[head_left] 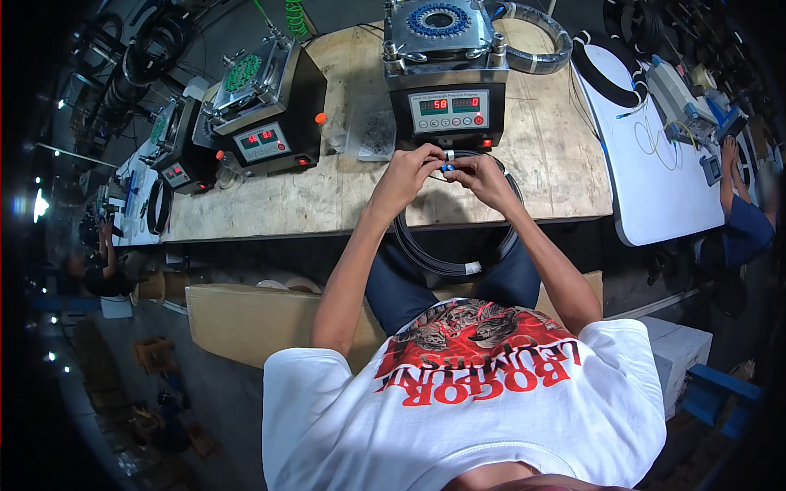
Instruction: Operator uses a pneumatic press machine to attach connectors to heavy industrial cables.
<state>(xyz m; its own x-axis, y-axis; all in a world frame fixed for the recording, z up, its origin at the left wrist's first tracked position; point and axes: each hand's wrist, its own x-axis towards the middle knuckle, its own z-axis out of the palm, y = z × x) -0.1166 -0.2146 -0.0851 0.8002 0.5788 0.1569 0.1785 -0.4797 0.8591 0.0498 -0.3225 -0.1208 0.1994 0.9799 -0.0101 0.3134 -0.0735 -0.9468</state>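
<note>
Close together over the table's front edge, my left hand (401, 178) and my right hand (489, 182) meet fingertip to fingertip. Between them is a small blue connector (448, 168), pinched by the fingers of both hands; its details are too small to make out. A coil of black cable (426, 260) hangs below my hands, partly over my lap, with a white band on its lower side. The upper part of the coil runs behind my right hand.
A boxy machine (446, 78) with a blue-ringed round plate stands just beyond my hands. Two similar machines, one with a green ring (243, 74), stand left. A clear bag of small parts (372, 131) lies nearby. At right, a person's arm (727, 176) reaches over a white table (647, 188).
</note>
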